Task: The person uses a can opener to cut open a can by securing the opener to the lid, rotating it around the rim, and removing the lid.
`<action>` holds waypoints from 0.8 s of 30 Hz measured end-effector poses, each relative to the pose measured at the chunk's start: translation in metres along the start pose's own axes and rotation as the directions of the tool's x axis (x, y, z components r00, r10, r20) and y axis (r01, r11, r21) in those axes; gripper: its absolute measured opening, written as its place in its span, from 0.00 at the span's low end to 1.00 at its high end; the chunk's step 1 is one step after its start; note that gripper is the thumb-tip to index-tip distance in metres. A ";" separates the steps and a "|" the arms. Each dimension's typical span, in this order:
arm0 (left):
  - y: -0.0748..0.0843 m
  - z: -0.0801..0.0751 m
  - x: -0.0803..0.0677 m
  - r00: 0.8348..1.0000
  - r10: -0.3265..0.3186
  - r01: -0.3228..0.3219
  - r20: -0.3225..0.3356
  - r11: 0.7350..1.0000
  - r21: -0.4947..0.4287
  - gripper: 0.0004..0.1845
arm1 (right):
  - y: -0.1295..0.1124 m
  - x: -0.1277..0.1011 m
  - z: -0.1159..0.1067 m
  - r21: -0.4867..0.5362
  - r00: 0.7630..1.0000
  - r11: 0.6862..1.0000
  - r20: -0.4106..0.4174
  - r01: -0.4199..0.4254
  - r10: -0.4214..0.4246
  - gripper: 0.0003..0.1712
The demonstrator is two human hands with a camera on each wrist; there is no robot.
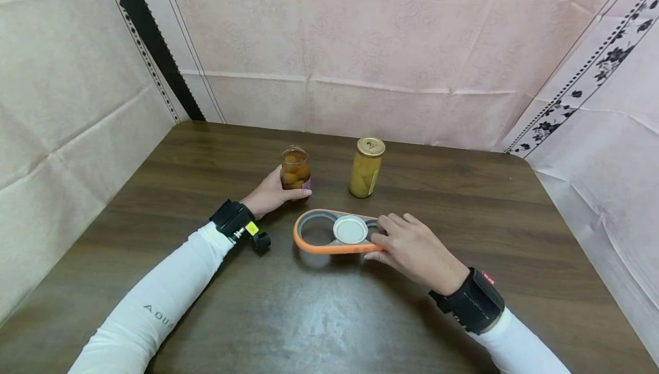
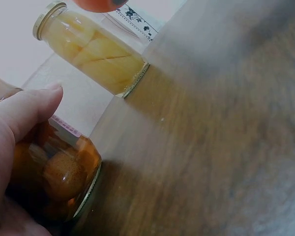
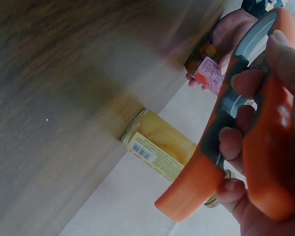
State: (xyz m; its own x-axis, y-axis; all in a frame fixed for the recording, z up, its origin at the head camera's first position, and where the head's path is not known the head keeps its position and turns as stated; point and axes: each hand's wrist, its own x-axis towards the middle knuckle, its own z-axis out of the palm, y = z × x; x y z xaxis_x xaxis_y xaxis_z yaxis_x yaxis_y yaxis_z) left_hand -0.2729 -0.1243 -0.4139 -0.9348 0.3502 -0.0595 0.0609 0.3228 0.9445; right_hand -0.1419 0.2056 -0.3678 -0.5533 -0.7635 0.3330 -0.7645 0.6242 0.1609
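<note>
A person's right hand (image 1: 414,251), on the near right, curls its fingers around the end of an orange-and-gray jar opener (image 1: 332,249), held above the brown table (image 1: 309,317). In the tool sits 1 pale disc (image 1: 350,230), apparently a lid; a level wrist and an even squeeze should prevent it from slipping out.

Just beyond, to the left, the left hand (image 1: 273,194) grips a jar of round, amber-toned fruit (image 1: 295,175), upright on the tabletop, its top seemingly uncovered. A firm hold low on the glass, with the base flat, would best guard against spills; any move of the opener near the rim calls for clearance.

At the far right of that pair stands 1 capped jar of yellow fruit (image 1: 365,172), touched by neither hand and best given room from the opener's swing.
</note>
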 end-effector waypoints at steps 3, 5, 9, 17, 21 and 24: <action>0.000 0.000 0.000 1.000 -0.016 0.016 -0.004 1.000 -0.010 0.44 | 0.000 0.000 0.001 -0.013 1.000 1.000 0.000 0.009 -0.009 0.18; 0.000 0.001 0.001 1.000 -0.022 0.021 -0.005 1.000 -0.021 0.44 | 0.000 -0.001 0.001 -0.018 1.000 1.000 0.001 0.012 -0.012 0.17; 0.000 0.001 0.000 1.000 -0.025 0.025 -0.011 0.999 -0.036 0.43 | 0.000 -0.001 0.002 -0.028 1.000 0.999 0.016 0.015 -0.014 0.17; 0.001 0.000 -0.001 1.000 -0.022 0.022 -0.013 0.999 -0.046 0.43 | -0.001 -0.002 0.002 -0.011 0.996 1.000 0.086 -0.005 0.006 0.16; 0.000 0.000 -0.001 1.000 -0.020 0.020 -0.005 0.998 -0.065 0.43 | -0.001 -0.003 0.003 -0.001 0.993 0.999 0.116 -0.037 0.037 0.15; 0.000 0.000 0.000 1.000 -0.020 0.020 0.002 0.996 -0.083 0.43 | -0.002 -0.003 0.004 0.003 0.990 0.998 0.129 -0.057 0.056 0.15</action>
State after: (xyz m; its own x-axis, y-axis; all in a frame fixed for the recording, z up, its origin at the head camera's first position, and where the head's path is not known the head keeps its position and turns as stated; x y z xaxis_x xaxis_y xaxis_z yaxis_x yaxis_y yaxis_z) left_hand -0.2728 -0.1241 -0.4141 -0.9352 0.3453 -0.0785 0.0132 0.2554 0.9667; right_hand -0.1402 0.2061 -0.3725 -0.6333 -0.7423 0.2189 -0.7327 0.6661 0.1393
